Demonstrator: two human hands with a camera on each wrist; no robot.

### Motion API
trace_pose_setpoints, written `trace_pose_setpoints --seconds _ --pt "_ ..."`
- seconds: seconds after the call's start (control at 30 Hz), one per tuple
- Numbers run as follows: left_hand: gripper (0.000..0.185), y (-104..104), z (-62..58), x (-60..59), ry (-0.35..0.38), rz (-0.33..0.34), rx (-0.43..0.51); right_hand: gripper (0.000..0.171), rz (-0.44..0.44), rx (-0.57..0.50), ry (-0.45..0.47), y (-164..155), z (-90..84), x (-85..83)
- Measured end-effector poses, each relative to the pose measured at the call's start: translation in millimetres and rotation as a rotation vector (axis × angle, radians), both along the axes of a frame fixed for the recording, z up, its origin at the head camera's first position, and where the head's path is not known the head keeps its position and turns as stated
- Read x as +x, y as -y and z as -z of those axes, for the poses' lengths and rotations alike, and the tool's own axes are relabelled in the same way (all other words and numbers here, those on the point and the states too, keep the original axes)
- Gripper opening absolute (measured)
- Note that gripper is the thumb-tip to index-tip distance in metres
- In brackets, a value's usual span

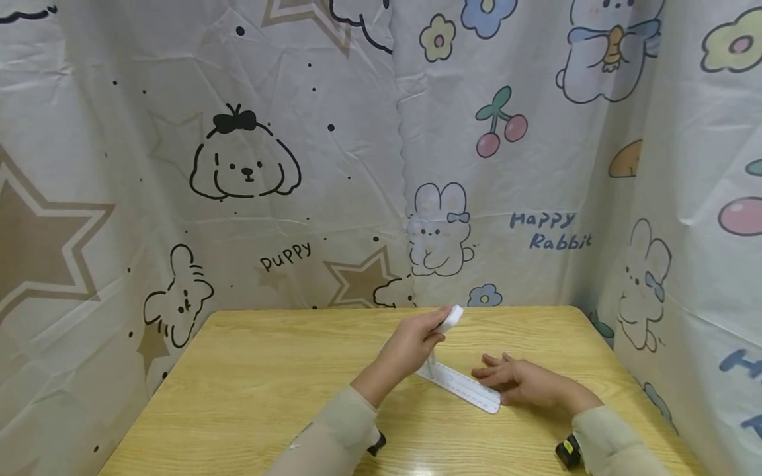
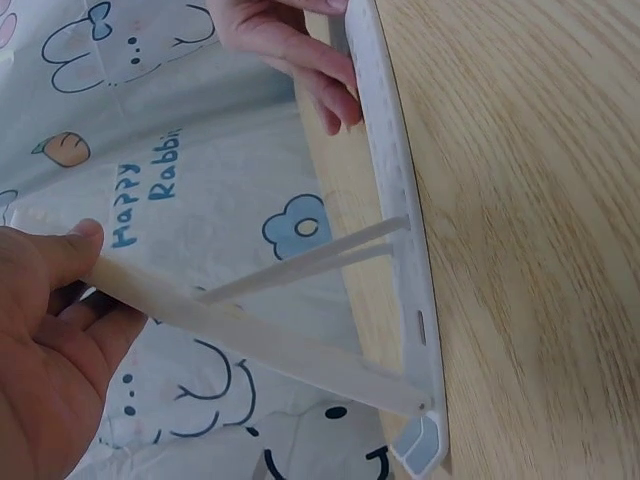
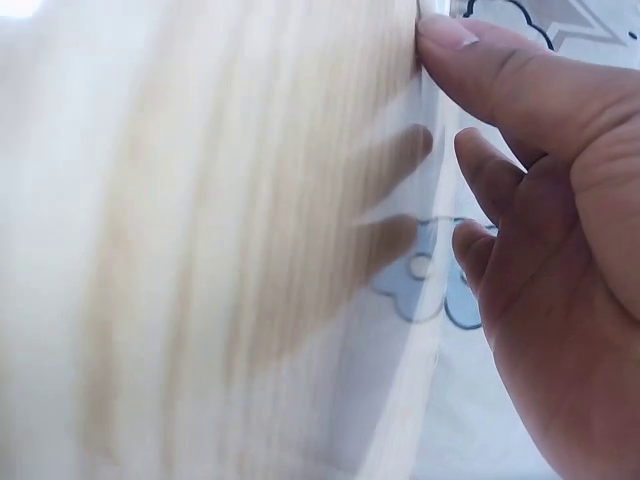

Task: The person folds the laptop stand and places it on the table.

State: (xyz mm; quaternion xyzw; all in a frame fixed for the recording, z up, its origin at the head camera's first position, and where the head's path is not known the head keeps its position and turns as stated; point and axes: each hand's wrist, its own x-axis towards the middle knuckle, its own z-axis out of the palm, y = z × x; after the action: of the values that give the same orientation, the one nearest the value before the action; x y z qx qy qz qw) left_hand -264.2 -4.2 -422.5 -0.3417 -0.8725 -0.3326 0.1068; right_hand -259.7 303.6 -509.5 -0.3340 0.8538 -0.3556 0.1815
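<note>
A white folding stand [image 1: 460, 387] has a long, flat base bearing small marks. Its upper arm [image 2: 270, 340] is hinged to the base at one end and raised at an angle, with two thin struts [image 2: 310, 262] running between them. My left hand [image 1: 407, 347] pinches the raised free end of that arm between thumb and fingers. Beside the base's right end, my right hand [image 1: 524, 383] has its fingers spread, at the base's edge. The right wrist view shows the thumb [image 3: 490, 75] with its tip against a pale edge, and other fingers slightly bent.
The stand is on a light wood-grain table [image 1: 268, 383]. Behind and beside the table hangs a pale curtain [image 1: 357, 165] printed with cartoon animals, stars and flowers. A black strap device [image 1: 568, 451] is at the right sleeve.
</note>
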Motion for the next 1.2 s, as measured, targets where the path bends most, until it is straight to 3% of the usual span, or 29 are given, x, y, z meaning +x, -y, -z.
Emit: trace_pose_setpoints --seconds 0.33,0.57,0.9,1.2 --pt "0.056 12 -1.2 -3.3 0.094 0.025 0.045 0.044 0.006 0.018 0.027 23 -3.3 16.4" --pt "0.056 14 0.5 -5.2 0.173 0.029 0.139 0.045 0.030 0.018 0.020 30 -2.9 14.4" --pt "0.056 14 5.8 -7.0 0.161 0.018 0.141 0.050 -0.008 0.019 0.012 38 1.3 11.1" --pt "0.052 21 5.1 -14.1 0.182 0.047 0.159 0.059 -0.044 0.010 -0.111 66 0.7 17.0"
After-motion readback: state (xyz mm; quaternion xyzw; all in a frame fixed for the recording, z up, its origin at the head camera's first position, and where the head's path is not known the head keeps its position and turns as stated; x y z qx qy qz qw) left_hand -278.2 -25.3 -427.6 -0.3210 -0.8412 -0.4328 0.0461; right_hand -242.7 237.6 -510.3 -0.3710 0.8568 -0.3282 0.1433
